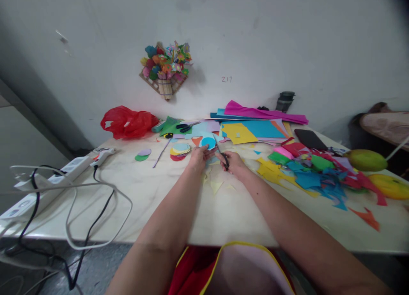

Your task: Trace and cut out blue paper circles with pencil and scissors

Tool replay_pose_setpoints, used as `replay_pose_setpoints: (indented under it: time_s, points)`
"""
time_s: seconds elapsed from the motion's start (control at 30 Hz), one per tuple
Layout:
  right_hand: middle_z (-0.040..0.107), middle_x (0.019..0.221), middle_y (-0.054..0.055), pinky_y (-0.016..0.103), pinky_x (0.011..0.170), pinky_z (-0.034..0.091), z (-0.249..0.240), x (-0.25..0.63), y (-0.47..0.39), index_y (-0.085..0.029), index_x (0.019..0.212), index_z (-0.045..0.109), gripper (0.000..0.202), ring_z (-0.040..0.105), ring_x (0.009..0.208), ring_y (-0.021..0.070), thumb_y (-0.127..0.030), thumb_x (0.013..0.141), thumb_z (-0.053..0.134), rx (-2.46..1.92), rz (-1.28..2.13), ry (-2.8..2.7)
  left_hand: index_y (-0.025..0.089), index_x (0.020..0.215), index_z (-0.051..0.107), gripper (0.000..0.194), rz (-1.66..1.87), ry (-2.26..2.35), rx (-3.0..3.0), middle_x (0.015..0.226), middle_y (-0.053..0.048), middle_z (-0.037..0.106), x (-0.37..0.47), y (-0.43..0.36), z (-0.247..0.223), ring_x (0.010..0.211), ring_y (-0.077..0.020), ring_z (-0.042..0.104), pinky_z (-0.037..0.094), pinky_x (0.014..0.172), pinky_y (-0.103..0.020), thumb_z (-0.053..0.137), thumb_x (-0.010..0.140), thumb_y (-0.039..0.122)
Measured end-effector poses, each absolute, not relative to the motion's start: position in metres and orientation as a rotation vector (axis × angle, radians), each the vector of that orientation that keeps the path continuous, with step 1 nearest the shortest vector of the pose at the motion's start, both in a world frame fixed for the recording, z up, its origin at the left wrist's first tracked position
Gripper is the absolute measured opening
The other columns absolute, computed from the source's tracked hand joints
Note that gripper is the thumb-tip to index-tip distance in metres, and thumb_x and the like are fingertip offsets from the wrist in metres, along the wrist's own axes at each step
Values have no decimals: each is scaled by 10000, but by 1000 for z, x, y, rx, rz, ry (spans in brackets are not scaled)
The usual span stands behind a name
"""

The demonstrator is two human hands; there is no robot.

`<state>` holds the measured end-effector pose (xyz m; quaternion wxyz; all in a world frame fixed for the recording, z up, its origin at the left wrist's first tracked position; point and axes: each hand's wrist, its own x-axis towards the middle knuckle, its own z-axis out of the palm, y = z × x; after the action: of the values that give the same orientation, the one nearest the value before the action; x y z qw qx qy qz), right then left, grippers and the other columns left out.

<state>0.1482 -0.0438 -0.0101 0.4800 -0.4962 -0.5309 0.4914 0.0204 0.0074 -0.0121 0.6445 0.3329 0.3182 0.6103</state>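
Between the fingers of my left hand (200, 156) is a blue paper circle (208, 142), held a little above the table. My right hand (232, 162) grips a pair of scissors with dark handles (225, 159), its blades pointing up and left alongside the circle. Left of my left hand lies a stack of round paper cut-outs (180, 150) in blue, yellow and red. Farther left, a purple circle (145, 152) overlaps a green circle (141, 158). Pale yellow scraps (216, 187) lie below my hands.
Bright paper scraps (306, 171) and two mangoes (367, 159) crowd the right. Paper sheets (258, 131) and a second pair of scissors (184, 127) lie behind. At the back left sits a red plastic bag (128, 122); a power strip (68, 171) with loose cables occupies the left edge.
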Motion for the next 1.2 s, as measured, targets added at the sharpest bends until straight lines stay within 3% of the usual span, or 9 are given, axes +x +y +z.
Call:
replay_pose_setpoints:
  time_s: [0.23, 0.53, 0.8, 1.2]
  points:
    - [450, 425, -66, 160, 265, 225, -11, 148, -44, -178, 616, 448, 281, 394, 305, 51, -365, 635, 657, -1211, 1218, -1290, 70, 777, 602, 111, 1398, 725, 768, 721, -130, 682, 20, 8, -12, 696, -225, 669, 532, 579, -267, 533, 700, 111]
    - [445, 424, -65, 158, 255, 193, -7, 148, -46, -170, 644, 475, 256, 390, 301, 48, -347, 642, 660, -1234, 1225, -1291, 78, 796, 592, 119, 1426, 736, 734, 772, -132, 680, 20, 8, -13, 776, -238, 663, 530, 620, -277, 550, 690, 114]
    - [460, 430, -58, 165, 257, 204, -8, 148, -45, -175, 633, 462, 266, 401, 305, 55, -355, 645, 657, -1234, 1219, -1278, 72, 792, 602, 121, 1411, 712, 739, 734, -125, 678, 21, 6, -11, 687, -223, 669, 513, 533, -241, 549, 687, 101]
    - [440, 421, -69, 166, 274, 216, -6, 147, -47, -176, 623, 459, 281, 395, 308, 55, -381, 642, 651, -1220, 1197, -1301, 77, 795, 610, 129, 1410, 736, 722, 756, -124, 681, 21, 9, -13, 736, -227, 667, 528, 586, -266, 544, 686, 97]
